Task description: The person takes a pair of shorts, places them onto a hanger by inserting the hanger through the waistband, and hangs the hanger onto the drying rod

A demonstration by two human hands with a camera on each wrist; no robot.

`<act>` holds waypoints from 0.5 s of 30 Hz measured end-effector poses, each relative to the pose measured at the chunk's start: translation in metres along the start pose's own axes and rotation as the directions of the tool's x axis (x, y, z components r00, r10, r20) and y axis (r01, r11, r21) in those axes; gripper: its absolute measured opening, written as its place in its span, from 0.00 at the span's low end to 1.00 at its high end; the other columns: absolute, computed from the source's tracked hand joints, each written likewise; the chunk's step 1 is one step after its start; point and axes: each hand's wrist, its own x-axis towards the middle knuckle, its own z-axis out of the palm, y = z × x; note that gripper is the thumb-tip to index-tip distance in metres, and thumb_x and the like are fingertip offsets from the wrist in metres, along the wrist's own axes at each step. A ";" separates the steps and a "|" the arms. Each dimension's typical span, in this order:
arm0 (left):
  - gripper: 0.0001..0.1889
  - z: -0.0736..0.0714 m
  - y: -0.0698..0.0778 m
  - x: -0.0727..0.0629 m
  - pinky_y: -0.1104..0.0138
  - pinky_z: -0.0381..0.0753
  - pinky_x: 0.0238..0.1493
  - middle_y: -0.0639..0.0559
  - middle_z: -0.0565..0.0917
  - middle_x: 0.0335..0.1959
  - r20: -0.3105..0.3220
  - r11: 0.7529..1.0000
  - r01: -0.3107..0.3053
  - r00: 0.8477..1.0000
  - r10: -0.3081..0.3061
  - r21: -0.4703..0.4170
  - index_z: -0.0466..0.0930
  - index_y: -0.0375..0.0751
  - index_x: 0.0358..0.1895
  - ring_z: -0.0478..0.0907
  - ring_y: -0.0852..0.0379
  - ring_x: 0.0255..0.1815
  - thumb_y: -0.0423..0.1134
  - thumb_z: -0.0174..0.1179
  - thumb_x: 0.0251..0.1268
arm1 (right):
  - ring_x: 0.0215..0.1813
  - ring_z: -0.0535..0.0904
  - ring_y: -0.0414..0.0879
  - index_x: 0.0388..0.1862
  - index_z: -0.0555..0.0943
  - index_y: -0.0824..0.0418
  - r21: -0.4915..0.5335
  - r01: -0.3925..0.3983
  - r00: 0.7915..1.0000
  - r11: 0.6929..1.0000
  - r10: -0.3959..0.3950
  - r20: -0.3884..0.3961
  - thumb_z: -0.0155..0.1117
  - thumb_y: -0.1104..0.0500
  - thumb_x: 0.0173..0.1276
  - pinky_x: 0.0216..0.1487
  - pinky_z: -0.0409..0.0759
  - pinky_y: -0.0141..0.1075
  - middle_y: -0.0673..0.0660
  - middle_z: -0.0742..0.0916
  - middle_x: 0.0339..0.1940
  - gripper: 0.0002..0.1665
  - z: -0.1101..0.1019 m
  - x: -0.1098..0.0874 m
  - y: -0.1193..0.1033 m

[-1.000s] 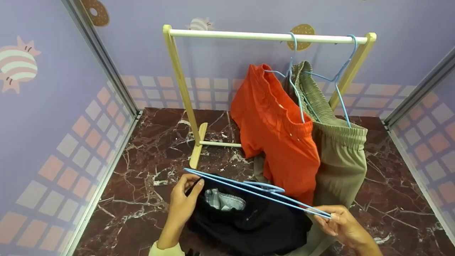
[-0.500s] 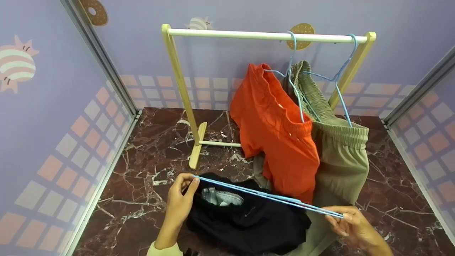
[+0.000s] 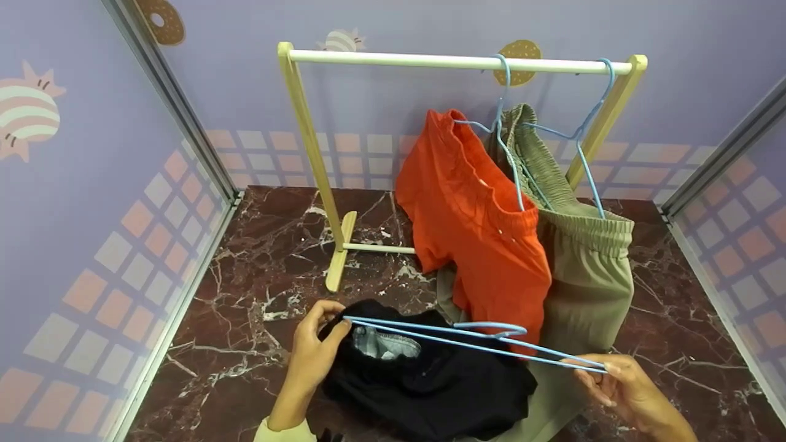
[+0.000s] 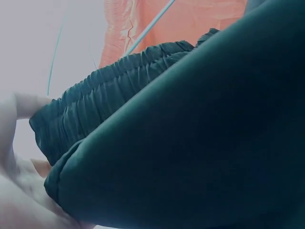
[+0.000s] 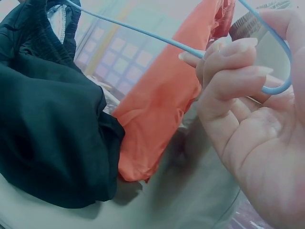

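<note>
My left hand [image 3: 312,353] pinches the elastic waistband of black pants [image 3: 430,399], whose gathered edge [image 4: 109,83] fills much of the left wrist view. Its opening faces up, with a pale grey lining [image 3: 387,345] showing inside. A light-blue wire hanger [image 3: 466,344] stretches across above the pants, its left tip right at my left thumb and the waistband. My right hand [image 3: 632,387] holds the hanger's other end between thumb and curled fingers; in the right wrist view the rounded wire end [image 5: 281,87] loops past the fingers [image 5: 233,55].
Behind stands a wooden rack with a white rail [image 3: 393,58]. Orange shorts [image 3: 479,239] and khaki pants [image 3: 589,276] hang on blue hangers at its right half, close beyond my hands. Patterned walls [image 3: 153,202] enclose the dark marble surface [image 3: 245,344].
My right hand has drawn the hanger to the right. The hanger's left tip, earlier sticking out past my left hand, is now at the waistband edge. The left hand has barely moved.
</note>
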 end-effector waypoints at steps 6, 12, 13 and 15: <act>0.10 0.001 -0.001 -0.001 0.70 0.72 0.51 0.50 0.82 0.35 0.006 1.000 -0.030 1.000 0.030 -0.002 0.80 0.41 0.40 0.77 0.60 0.41 0.26 0.62 0.56 | 0.20 0.52 0.51 0.62 0.73 0.72 0.006 -0.036 0.999 0.999 0.036 -0.033 0.25 0.68 0.77 0.15 0.44 0.40 0.54 0.87 0.45 0.28 0.002 0.000 -0.009; 0.14 0.003 0.000 -0.003 0.69 0.72 0.52 0.51 0.83 0.37 0.014 0.999 -0.029 0.999 0.029 0.022 0.80 0.44 0.41 0.77 0.59 0.43 0.24 0.61 0.53 | 0.20 0.53 0.52 0.61 0.73 0.76 -0.076 -0.049 0.999 0.996 0.047 -0.028 0.21 0.70 0.76 0.15 0.46 0.42 0.51 0.86 0.41 0.30 0.006 0.003 -0.017; 0.14 0.003 0.000 -0.003 0.69 0.72 0.53 0.51 0.83 0.38 0.016 0.999 -0.029 0.999 0.029 0.024 0.80 0.44 0.42 0.77 0.59 0.43 0.24 0.60 0.53 | 0.20 0.53 0.52 0.61 0.72 0.77 -0.077 -0.053 0.998 0.996 0.051 -0.024 0.20 0.70 0.77 0.15 0.46 0.42 0.51 0.85 0.41 0.31 0.007 0.004 -0.018; 0.14 0.003 0.001 -0.003 0.69 0.71 0.52 0.51 0.83 0.38 0.019 0.999 -0.024 1.000 0.024 0.025 0.80 0.44 0.42 0.77 0.59 0.44 0.24 0.59 0.53 | 0.19 0.53 0.52 0.62 0.70 0.78 -0.074 -0.059 0.998 0.995 0.058 -0.018 0.18 0.69 0.77 0.15 0.46 0.42 0.51 0.85 0.41 0.31 0.010 0.006 -0.020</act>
